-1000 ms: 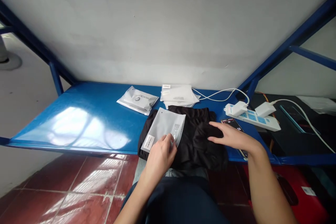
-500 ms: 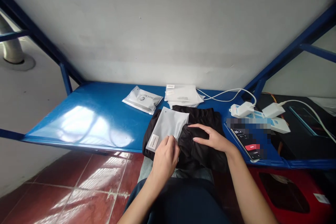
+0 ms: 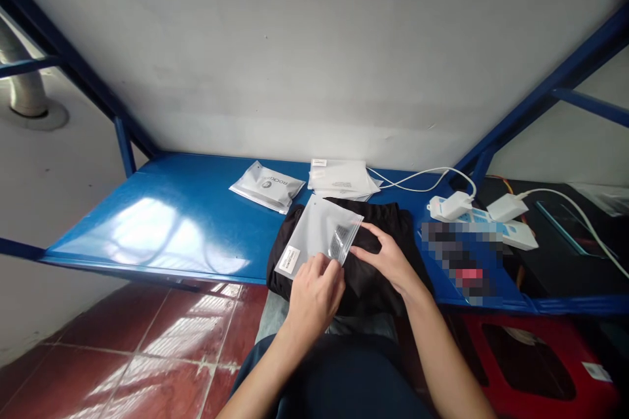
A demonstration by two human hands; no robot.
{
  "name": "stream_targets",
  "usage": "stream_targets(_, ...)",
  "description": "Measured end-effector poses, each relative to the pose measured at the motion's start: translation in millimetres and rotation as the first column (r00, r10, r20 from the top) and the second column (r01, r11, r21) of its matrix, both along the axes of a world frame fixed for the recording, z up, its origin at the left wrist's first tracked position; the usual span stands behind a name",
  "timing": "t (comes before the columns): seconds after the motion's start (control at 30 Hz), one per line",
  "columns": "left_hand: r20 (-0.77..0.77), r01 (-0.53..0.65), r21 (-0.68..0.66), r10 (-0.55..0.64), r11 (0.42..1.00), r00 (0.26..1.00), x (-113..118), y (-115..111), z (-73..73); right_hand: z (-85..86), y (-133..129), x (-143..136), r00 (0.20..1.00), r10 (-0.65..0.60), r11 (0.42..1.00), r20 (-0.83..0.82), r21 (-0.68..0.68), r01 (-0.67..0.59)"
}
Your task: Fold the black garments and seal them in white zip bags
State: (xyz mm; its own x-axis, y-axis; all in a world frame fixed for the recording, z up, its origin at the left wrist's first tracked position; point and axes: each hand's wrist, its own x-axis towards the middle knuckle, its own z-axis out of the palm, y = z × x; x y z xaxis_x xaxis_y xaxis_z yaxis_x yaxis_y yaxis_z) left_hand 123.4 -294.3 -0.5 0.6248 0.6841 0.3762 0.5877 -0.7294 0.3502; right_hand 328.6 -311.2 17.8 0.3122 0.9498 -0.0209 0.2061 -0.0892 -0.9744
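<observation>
A frosted plastic zip bag [image 3: 314, 230] with a white barcode label lies slanted over black cloth [image 3: 376, 275] in front of me. My left hand [image 3: 318, 288] has its fingers curled on the bag's lower right corner. At the bag's right edge, my right hand [image 3: 386, 258] holds it with thumb and index finger, set some way apart along the edge. Near that edge a dark patch shows in the bag; whether it is print or cloth seen through the plastic, I cannot tell. The black cloth lies folded at the blue table's front edge.
A filled, printed bag [image 3: 268, 186] lies behind, left of a stack of flat bags [image 3: 339, 177]. To the right are a power strip [image 3: 511, 230] with white chargers and cables, a partly blurred phone [image 3: 469, 275], and another phone [image 3: 572, 229] on a black surface.
My right hand has let go of the bunched black cloth and moved onto the bag's right edge. That cloth bunch now lies flatter. The bag has shifted slightly right.
</observation>
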Motion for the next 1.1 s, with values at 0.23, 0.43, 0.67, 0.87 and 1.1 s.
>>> stream_targets(0.23, 0.027, -0.023, -0.066, 0.025, 0.998, 0.999, 5, 2, 6.1, 3.0, -29, -47, 0.846, -0.062, 0.990, -0.530, 0.074, 0.118)
stream_targets(0.43, 0.061, -0.013, -0.093, 0.018, 0.996, 0.998, 9, -4, 3.5, -4.5, -13, -52, 0.705, -0.139, 0.974, -0.696, 0.034, 0.225)
stream_targets(0.67, 0.171, 0.025, -0.059, -0.014, 0.998, 0.985, 4, -1, 4.3, 0.5, -2, -63, 0.788, -0.061, 0.996, -0.612, 0.012, 0.087)
stream_targets(0.87, 0.166, 0.085, -0.017, -0.081, 0.996, 0.983, -4, 1, 0.3, -9.0, 28, -64, 0.606, -0.186, 0.982, -0.774, -0.129, 0.136)
stream_targets(1.1, 0.148, 0.035, -0.084, -0.023, 0.996, 0.989, -12, 2, -4.6, -16.1, 38, -66, 0.703, -0.131, 0.970, -0.699, 0.055, 0.236)
